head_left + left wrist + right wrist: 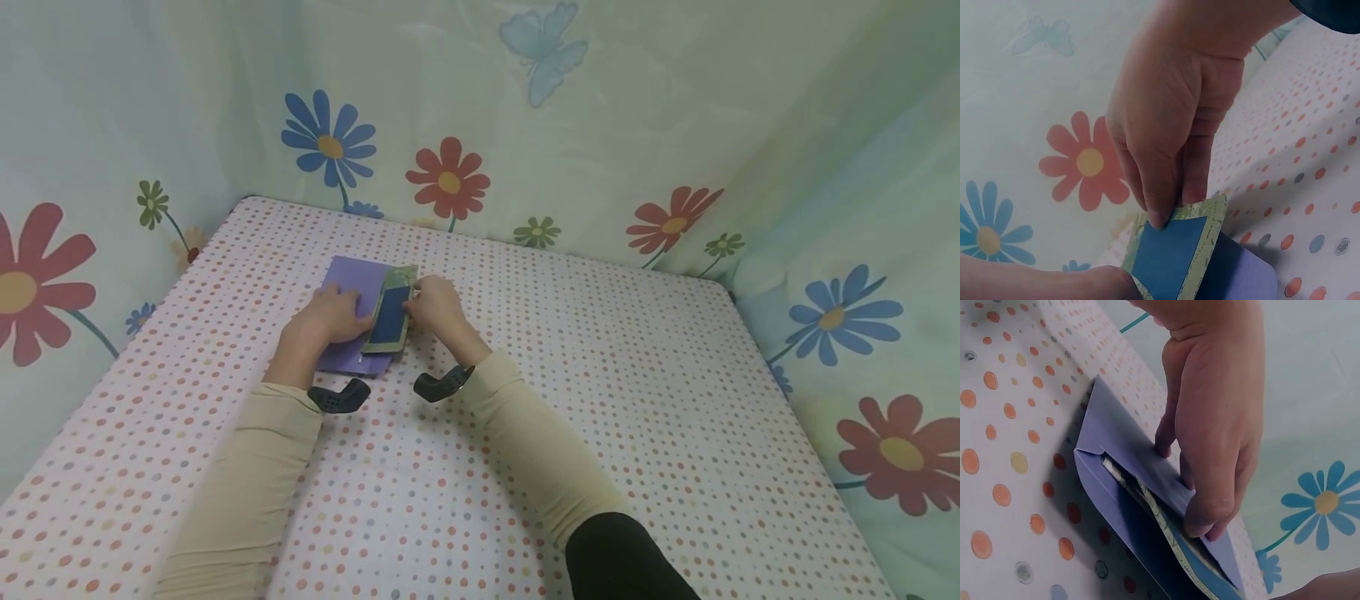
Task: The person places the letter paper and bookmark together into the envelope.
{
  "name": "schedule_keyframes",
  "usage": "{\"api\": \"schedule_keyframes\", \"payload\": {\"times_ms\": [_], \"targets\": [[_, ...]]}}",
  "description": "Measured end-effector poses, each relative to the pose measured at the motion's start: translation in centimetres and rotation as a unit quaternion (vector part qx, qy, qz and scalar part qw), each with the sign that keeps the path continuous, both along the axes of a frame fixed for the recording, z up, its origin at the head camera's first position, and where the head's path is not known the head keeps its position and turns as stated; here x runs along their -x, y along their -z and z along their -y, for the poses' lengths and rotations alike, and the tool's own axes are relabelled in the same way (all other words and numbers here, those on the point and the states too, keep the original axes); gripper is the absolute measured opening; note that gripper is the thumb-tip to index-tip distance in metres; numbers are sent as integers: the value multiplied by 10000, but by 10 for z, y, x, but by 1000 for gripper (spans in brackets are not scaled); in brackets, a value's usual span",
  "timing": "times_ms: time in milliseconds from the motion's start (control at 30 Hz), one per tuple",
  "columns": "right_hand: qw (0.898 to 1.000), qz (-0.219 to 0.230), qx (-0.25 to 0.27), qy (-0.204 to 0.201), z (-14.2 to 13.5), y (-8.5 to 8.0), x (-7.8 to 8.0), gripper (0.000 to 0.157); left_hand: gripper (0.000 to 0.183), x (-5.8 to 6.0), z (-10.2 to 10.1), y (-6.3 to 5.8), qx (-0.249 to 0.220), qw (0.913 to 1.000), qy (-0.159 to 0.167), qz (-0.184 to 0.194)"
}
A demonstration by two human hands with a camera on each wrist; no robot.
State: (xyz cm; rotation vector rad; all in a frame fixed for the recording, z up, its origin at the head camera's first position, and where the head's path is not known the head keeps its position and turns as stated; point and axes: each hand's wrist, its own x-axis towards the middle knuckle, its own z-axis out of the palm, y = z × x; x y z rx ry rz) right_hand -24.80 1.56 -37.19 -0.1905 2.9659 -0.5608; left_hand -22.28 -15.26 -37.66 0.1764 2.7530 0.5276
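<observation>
A purple paper envelope (347, 357) lies on the table, its pocket mouth gaping in the right wrist view. A card with a green patterned border and a blue panel (391, 315) sits at its right side, partly in the mouth. My right hand (437, 307) pinches the card's edge, with fingertips over the blue panel in the left wrist view. My left hand (330, 317) holds the envelope, fingers curled on the purple panel (1113, 425) and the thumb at the card's left edge. A pale paper edge (1113, 470) shows inside the pocket.
The table has a dotted cover (600, 350). A floral curtain (570, 167) hangs behind and at both sides. Dark wrist devices (339, 396) sit on both wrists, close to the envelope's near edge.
</observation>
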Motion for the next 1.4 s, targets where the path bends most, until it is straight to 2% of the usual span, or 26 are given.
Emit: {"api": "schedule_keyframes", "payload": {"times_ms": [233, 467, 667, 867, 1100, 1267, 1400], "targets": [[9984, 121, 537, 132, -4, 10, -3, 47, 67, 1, 1, 1, -30, 10000, -10, 28], [9968, 33, 764, 228, -5, 15, -3, 48, 67, 3, 0, 1, 55, 10000, 35, 52], [9911, 130, 1296, 277, -1, 17, -3, 48, 66, 3, 0, -1, 20, 10000, 21, 37], [9897, 8, 1394, 312, 3, 22, -6, 47, 67, 2, 0, 1, -24, 10000, -45, 55], [9790, -7, 2033, 132, 10, 28, -12, 49, 67, 2, -1, 1, 50, 9999, -117, 66], [9799, -111, 1983, 196, 16, 31, -9, 47, 68, 3, -1, 3, 25, 9999, -87, 105], [9821, 11, 1874, 166, 18, 30, -5, 45, 68, 2, 0, 2, -8, 9999, -76, 118]]}}
